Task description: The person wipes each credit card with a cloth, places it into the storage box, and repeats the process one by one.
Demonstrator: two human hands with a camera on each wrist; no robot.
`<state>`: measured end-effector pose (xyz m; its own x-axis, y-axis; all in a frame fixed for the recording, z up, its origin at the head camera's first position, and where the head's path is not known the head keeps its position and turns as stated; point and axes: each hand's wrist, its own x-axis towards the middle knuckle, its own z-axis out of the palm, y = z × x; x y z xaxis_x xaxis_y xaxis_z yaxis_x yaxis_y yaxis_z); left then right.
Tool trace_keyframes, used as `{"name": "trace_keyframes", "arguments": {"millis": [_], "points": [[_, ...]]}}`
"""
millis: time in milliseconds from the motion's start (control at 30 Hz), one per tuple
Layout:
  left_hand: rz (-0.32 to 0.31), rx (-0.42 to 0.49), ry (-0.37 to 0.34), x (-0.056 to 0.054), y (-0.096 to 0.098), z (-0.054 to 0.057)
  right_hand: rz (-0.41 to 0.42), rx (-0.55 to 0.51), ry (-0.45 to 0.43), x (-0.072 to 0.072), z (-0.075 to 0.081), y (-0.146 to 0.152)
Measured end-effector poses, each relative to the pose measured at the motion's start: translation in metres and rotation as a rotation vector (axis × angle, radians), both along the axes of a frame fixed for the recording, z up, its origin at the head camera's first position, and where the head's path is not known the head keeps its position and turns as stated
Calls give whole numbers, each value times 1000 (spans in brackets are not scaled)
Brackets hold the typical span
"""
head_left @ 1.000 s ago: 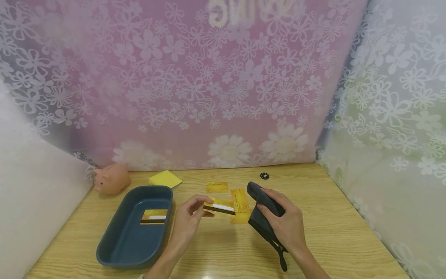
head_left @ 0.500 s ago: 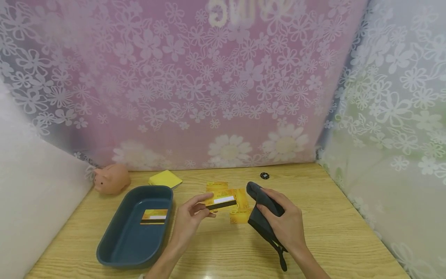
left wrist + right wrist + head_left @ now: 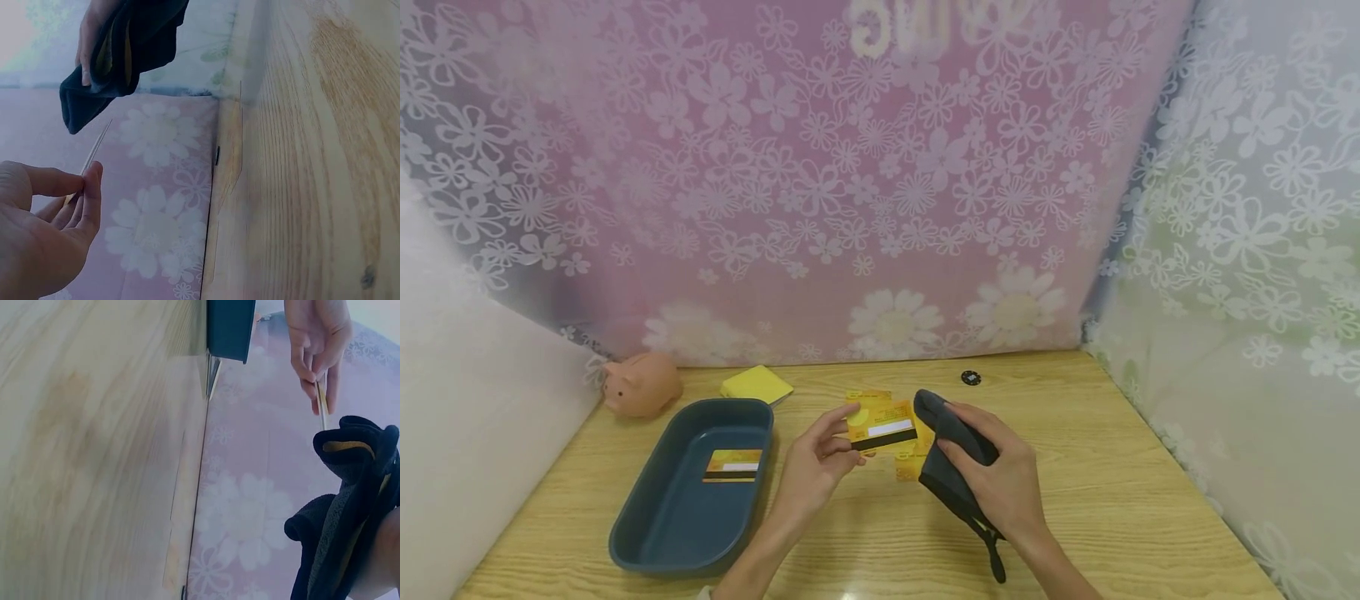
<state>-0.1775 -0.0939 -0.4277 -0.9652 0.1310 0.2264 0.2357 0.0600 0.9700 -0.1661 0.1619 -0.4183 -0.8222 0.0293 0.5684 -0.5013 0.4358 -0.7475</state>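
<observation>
My left hand [image 3: 811, 462] pinches a yellow bank card [image 3: 882, 427] between thumb and fingers. Its striped back faces the head camera, with a white panel above the black stripe. To the right, my right hand [image 3: 1003, 471] grips a dark grey folded cloth [image 3: 953, 454] with a strap dangling below. Yellow shows inside the folds of the cloth [image 3: 347, 447] in the right wrist view. The held card [image 3: 99, 145] appears edge-on in the left wrist view, pointing toward the cloth. Behind it, more yellow cards [image 3: 907, 469] lie on the table, partly hidden.
A blue tray [image 3: 681, 533] stands at the left with one striped card [image 3: 731, 467] in it. Behind it are a piggy bank [image 3: 643, 385] and a yellow notepad [image 3: 757, 384]. A black poker chip [image 3: 971, 377] lies near the back edge, before a flowered curtain [image 3: 887, 208].
The card in my left hand has turned from nearly flat to facing the head camera and shifted slightly right. My right hand has brought the cloth a little left, closer to the card.
</observation>
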Motion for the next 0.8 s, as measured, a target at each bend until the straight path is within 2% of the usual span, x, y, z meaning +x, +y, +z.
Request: {"name": "trace_keyframes", "arguments": {"millis": [233,433,600,800], "points": [[-33,1,-20,0,0,-1,129,-2,51,2,1,-12],[-49,-10,3,-1,1,-1,207,19,57,6,-4,-30],[-85,10,11,-2,4,0,248,48,51,10,-7,-44],[-88,-12,32,-1,6,0,225,89,57,12,-7,-50]]}}
